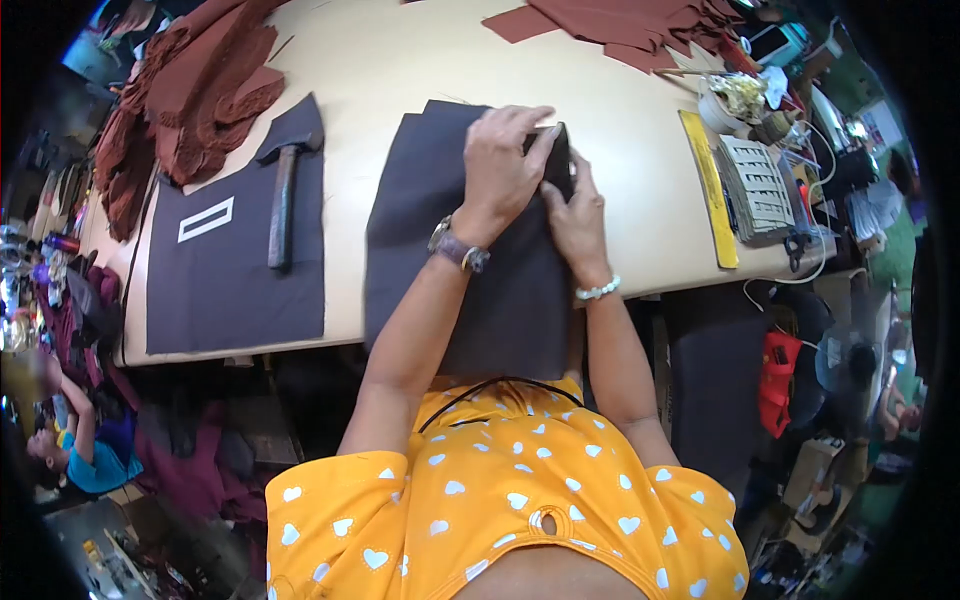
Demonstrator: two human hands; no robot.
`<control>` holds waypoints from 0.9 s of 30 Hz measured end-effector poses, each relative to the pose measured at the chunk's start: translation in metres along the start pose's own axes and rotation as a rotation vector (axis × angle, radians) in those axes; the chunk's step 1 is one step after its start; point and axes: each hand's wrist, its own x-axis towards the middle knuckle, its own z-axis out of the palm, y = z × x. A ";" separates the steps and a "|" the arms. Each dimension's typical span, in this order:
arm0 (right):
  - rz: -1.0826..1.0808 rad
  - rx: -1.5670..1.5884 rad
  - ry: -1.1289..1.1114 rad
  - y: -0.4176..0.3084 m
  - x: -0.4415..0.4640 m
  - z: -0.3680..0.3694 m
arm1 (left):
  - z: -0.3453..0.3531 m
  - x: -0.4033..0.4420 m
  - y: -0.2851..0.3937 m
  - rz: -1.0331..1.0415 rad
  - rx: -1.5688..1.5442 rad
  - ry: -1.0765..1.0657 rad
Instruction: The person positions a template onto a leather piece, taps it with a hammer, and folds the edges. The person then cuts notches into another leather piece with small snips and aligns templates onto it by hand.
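Observation:
A dark, nearly black fabric piece (470,310) lies over the table's front edge and hangs toward my lap. My left hand (505,165), with a watch on its wrist, pinches the fabric near its upper right corner. Just to the right, my right hand (582,215), wearing a pale bead bracelet, grips the right edge, with its thumb in front and its fingers partly hidden behind the cloth. The corner stands slightly raised between both hands.
Another dark fabric panel (235,310) at left carries a hammer (283,205) and a white rectangular frame (206,220). Rust-brown cloth (200,100) is heaped behind. A yellow ruler (708,190) and a stack of cut pieces (757,185) are at right. A person (90,450) is at far left.

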 end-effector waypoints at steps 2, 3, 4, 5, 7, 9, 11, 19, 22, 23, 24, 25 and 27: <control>-0.059 -0.193 0.019 0.014 0.006 -0.006 | -0.036 -0.008 0.007 0.075 0.247 0.137; -0.021 -0.230 -0.036 0.014 0.007 -0.014 | -0.052 -0.018 0.002 -0.001 0.325 0.162; -0.036 -0.207 -0.056 0.022 0.008 -0.017 | -0.068 -0.032 -0.005 -0.077 0.403 0.185; -0.010 -0.255 -0.070 0.021 0.008 -0.020 | -0.081 -0.049 -0.012 -0.146 0.501 0.167; -0.098 -0.475 -0.032 0.011 0.006 -0.022 | -0.098 -0.081 -0.019 -0.272 0.658 0.056; -0.331 -0.812 0.085 -0.003 0.005 -0.023 | -0.102 -0.099 -0.023 -0.344 0.710 0.007; -0.330 -0.790 -0.013 -0.030 0.003 -0.018 | -0.096 -0.106 -0.024 -0.355 0.659 0.021; 0.026 0.171 -0.396 -0.046 -0.037 0.053 | -0.102 -0.099 -0.025 -0.583 0.320 0.081; 0.210 0.320 -0.319 -0.035 -0.031 0.060 | -0.117 -0.095 -0.021 -0.793 -0.117 0.047; 0.245 0.339 -0.311 -0.040 -0.029 0.060 | -0.116 -0.093 -0.016 -0.786 -0.320 0.079; 0.280 0.356 -0.301 -0.044 -0.027 0.059 | -0.115 -0.090 -0.011 -0.774 -0.524 0.111; 0.258 0.344 -0.317 -0.046 -0.027 0.059 | -0.113 -0.087 -0.007 -0.784 -0.568 0.009; 0.189 0.241 -0.323 -0.053 -0.026 0.061 | -0.096 -0.090 -0.005 -0.734 -0.657 -0.015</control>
